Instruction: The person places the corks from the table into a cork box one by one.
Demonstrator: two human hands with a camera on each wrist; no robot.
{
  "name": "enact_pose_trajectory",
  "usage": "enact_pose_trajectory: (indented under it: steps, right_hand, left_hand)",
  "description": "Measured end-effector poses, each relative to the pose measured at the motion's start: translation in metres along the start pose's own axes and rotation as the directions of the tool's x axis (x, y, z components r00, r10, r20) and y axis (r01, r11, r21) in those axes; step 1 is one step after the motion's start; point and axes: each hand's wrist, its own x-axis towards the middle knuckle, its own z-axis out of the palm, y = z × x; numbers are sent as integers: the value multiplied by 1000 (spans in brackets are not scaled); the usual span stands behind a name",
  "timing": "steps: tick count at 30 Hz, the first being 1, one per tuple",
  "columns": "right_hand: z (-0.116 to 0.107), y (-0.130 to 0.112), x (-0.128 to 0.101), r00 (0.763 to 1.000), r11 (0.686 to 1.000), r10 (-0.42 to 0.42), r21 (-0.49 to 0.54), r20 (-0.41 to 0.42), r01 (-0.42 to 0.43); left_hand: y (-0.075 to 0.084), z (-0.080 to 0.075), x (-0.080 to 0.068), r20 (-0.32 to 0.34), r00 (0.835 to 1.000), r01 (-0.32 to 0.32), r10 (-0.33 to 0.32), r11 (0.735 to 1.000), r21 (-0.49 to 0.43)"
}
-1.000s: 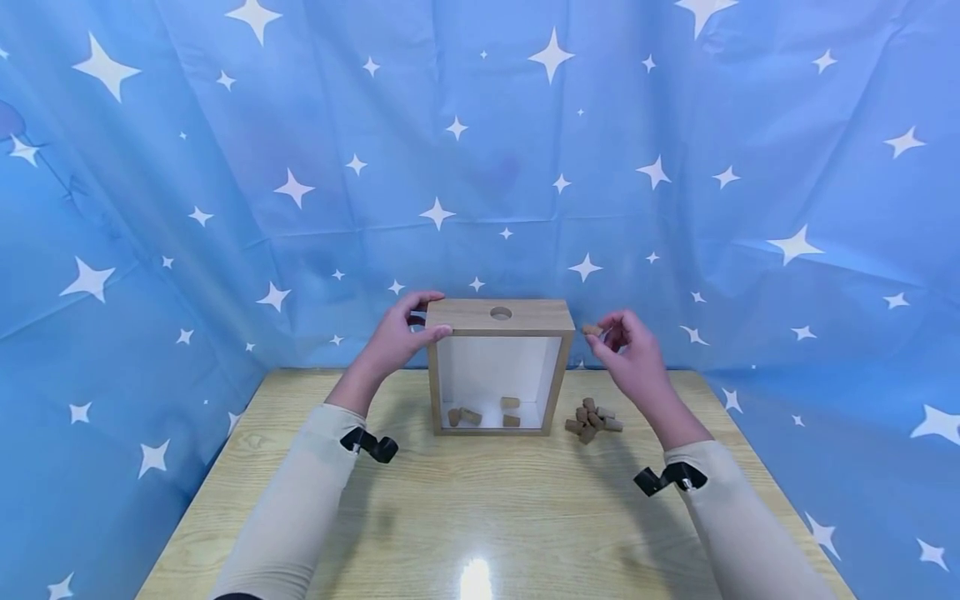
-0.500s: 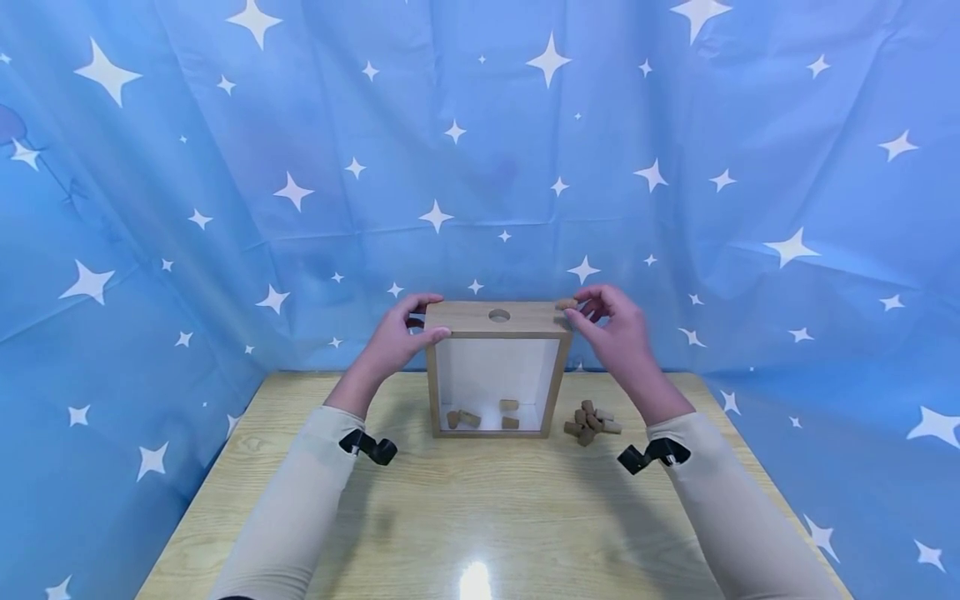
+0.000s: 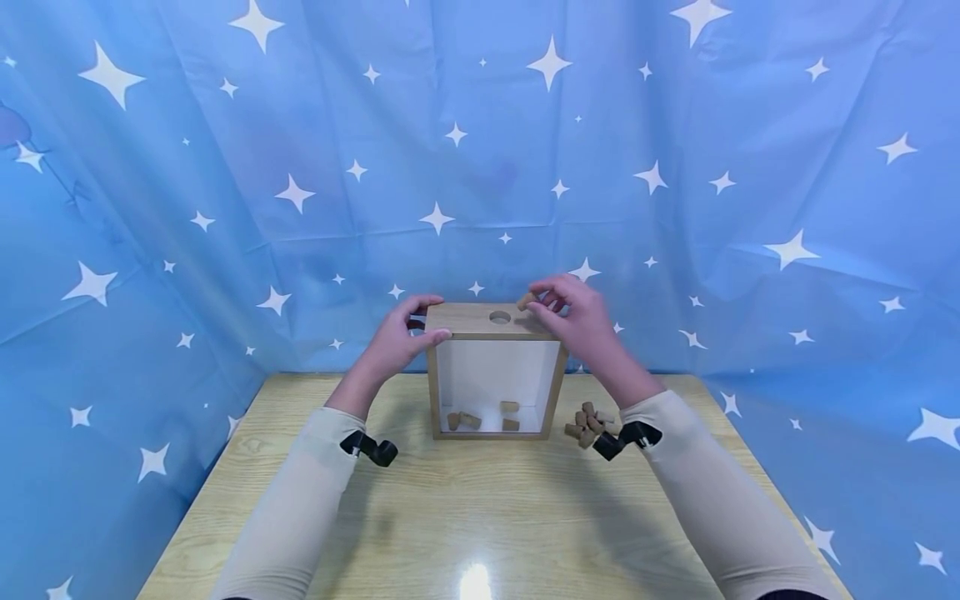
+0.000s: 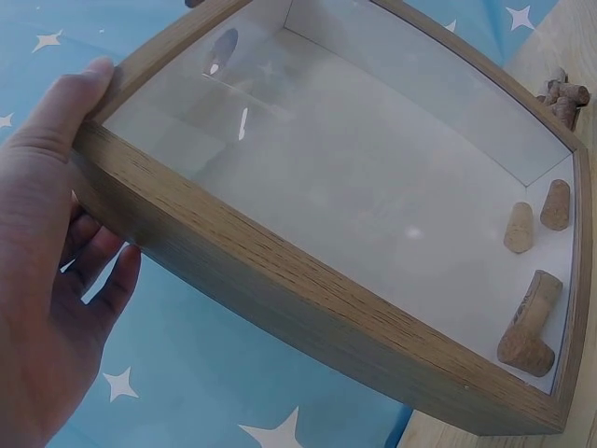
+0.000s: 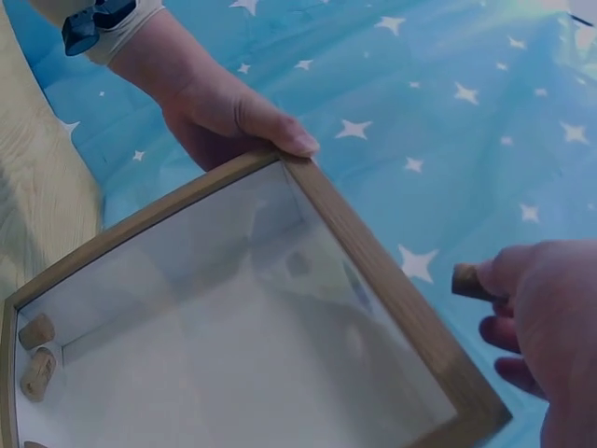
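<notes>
wooden table (image 3: 465,517) up front. loose cork pile (image 3: 588,421) right of glass-front box (image 3: 495,375), few corks inside on bottom. left hand (image 3: 393,337) grips box's top left corner. right hand (image 3: 573,321) pinches cork (image 3: 526,301) beside top hole (image 3: 500,317).

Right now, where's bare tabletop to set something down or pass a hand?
Bare: the table in front of the wooden box, between the two sleeves, and the strip left of the box under the left hand. Crowded: right of the box, where the loose corks sit by the right wrist, and the box top, where the right hand holds a cork.
</notes>
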Motion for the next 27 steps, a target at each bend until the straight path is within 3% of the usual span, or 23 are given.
enact_pose_trajectory:
  steps: [5,11,27]
  right_hand:
    - [6,-6,8,995,998,-18,-55,94,23]
    - [13,-8,14,983,999,-30,-37,179,37]
    - [25,-7,16,969,999,-26,-28,245,34]
  left_hand:
    - [0,0,0,-6,1000,15,-15,1000,0]
    - [-2,0,1,-13,999,36,-36,999,0]
    - [-2,0,3,-10,999,39,-39,999,-5]
